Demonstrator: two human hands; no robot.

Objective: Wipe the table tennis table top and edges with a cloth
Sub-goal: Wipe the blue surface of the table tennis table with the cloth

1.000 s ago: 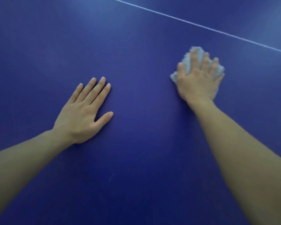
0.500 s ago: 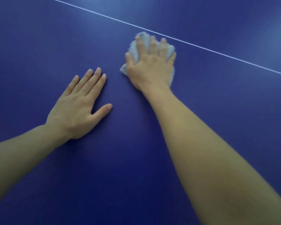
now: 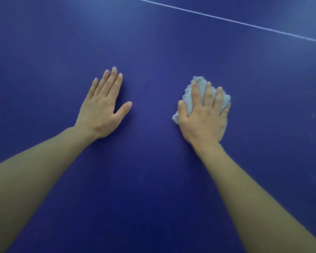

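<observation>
**Mid-wipe on the table top**

On the blue table (image 3: pixel 153 179), near its middle, the right hand (image 3: pixel 204 117) presses a bunched pale cloth (image 3: pixel 199 84) flat, fingers spread over it and bent slightly at the tips. Well apart to the side, the left hand (image 3: pixel 100 108) rests palm down, fingers straight, holding nothing, likely as a brace. A white line (image 3: pixel 244 23) crosses beyond. Top-wiping looks underway; the next stroke needs steady downward pressure so the cloth slides without bunching. No edges show, so those likely remain.
</observation>
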